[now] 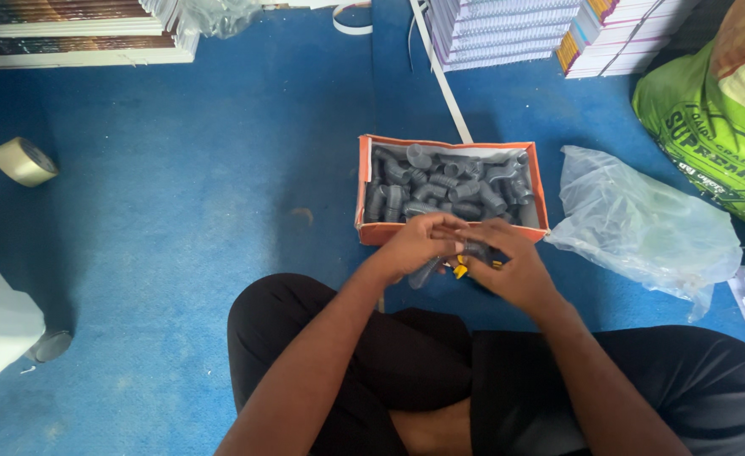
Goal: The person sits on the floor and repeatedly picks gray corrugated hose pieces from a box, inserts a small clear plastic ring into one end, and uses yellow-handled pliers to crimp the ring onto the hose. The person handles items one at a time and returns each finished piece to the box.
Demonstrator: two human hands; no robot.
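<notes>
I sit cross-legged on a blue carpet. My left hand (419, 243) and my right hand (512, 268) meet just in front of an orange cardboard box (361, 196). Between them they hold a grey pipe fitting (427, 272) with small yellow parts (460, 268) showing at the fingertips. The box is filled with several grey pipe elbows (448, 186), lying loose in a heap. Exactly which hand grips which piece is hidden by the fingers.
A crumpled clear plastic bag (643, 224) lies right of the box, a green printed sack (710, 143) beyond it. Stacks of books (508, 34) line the far edge. A roll of tape (23, 161) sits at the far left. A white strip (440, 76) lies behind the box.
</notes>
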